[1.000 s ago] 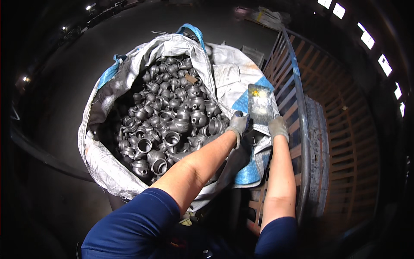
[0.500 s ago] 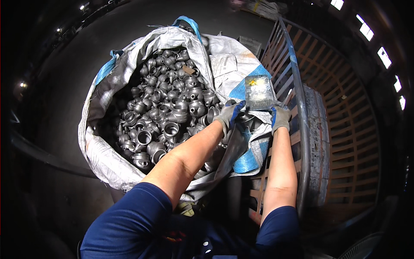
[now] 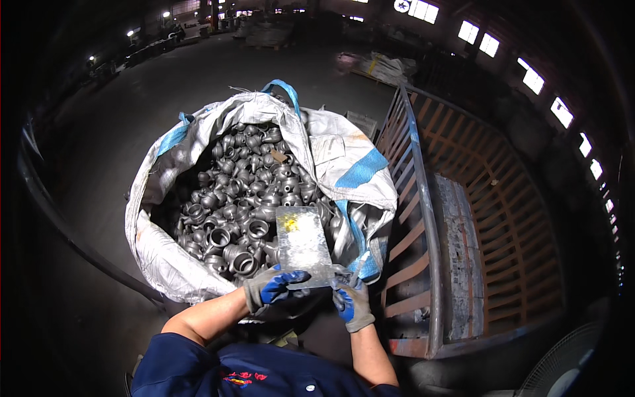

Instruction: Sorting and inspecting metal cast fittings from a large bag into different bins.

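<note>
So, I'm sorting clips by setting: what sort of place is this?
Probably a factory or foundry hall: there's a big white bulk sack of grey, metal-looking parts, a large barred cage beside it, and bright windows in the dark surroundings.

White bulk bag (image 3: 159, 258) with a heap of dark grey fittings (image 3: 241, 178) inside, brown scrap (image 3: 278, 156) on top

2 hands (image 3: 272, 288) (image 3: 352, 302) wear grey-and-blue gloves (image 3: 253, 293); the shirt (image 3: 281, 372) is navy.
</note>
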Tool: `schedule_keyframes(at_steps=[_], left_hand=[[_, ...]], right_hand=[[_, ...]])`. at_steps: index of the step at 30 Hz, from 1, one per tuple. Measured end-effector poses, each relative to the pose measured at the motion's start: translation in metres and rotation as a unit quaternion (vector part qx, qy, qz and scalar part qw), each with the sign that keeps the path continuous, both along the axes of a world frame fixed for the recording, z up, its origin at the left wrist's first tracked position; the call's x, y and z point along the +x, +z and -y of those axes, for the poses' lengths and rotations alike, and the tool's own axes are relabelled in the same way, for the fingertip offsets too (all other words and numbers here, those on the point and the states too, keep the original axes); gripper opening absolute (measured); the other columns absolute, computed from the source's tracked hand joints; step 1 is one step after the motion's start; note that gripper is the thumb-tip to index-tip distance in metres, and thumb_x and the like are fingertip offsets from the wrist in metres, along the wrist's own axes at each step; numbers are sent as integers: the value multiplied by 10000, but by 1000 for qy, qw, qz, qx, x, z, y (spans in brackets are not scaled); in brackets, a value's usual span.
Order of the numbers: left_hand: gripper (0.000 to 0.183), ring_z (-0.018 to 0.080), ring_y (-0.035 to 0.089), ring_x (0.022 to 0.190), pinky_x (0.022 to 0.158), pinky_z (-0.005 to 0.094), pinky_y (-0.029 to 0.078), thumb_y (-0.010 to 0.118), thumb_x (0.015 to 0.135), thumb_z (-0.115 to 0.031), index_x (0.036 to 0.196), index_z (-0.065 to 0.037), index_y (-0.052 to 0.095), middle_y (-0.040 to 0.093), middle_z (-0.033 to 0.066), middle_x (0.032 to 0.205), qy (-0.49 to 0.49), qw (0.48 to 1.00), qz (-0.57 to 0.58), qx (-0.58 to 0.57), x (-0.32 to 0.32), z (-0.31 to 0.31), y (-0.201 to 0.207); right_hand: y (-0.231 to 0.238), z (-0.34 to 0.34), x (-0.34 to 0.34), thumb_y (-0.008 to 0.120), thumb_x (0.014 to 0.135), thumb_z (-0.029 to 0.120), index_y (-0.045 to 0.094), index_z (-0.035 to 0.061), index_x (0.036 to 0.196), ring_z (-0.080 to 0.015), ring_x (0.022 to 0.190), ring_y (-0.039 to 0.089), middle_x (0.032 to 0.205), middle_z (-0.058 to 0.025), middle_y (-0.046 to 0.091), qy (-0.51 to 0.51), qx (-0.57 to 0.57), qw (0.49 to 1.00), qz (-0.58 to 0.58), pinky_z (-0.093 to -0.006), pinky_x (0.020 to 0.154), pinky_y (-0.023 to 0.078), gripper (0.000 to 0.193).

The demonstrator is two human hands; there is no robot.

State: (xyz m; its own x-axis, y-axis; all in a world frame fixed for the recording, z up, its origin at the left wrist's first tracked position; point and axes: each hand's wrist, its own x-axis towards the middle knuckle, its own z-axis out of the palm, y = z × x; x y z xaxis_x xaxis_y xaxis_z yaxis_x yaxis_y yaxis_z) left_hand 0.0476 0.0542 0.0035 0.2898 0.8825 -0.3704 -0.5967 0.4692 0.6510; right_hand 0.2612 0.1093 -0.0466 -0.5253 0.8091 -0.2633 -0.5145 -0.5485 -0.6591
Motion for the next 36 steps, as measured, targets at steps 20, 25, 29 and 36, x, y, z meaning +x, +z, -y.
schedule_keyframes(at_steps=[20, 25, 29, 36], left_hand=[[288, 127, 585, 896, 770, 266, 490, 580, 855, -40, 1138, -18, 533, 603, 54, 1020, 178, 937, -289, 86, -68, 121, -69], [294, 203, 581, 988, 864, 330, 492, 440, 932, -133, 1197, -10, 476, 568, 113, 1120, 156, 960, -216, 80, -85, 113, -105], [303, 168, 568, 937, 814, 308, 483, 541, 873, -64, 1168, -12, 493, 574, 86, 1071, 171, 959, -219, 55, -77, 108, -90], [344, 134, 582, 869, 745, 275, 491, 640, 817, -50, 1139, -6, 529, 618, 50, 998, 159, 957, -241, -22, -74, 100, -63]], right_hand=[[7, -34, 54, 529, 856, 9, 522, 14, 1236, -18, 673, 458, 1004, -13, 606, -181, 239, 867, 398, -160, 594, 407, 379], [-42, -78, 61, 548, 815, 24, 551, 21, 1195, -128, 781, 589, 993, -85, 648, -163, 271, 786, 531, -239, 699, 464, 380], [-42, -87, 46, 553, 822, 143, 587, 159, 1168, -323, 967, 598, 1065, -167, 615, -48, 309, 657, 686, -362, 831, 463, 349], [17, -53, 51, 561, 829, 235, 612, 272, 1126, -348, 969, 581, 1008, -138, 630, 135, 254, 584, 759, -416, 856, 456, 303]])
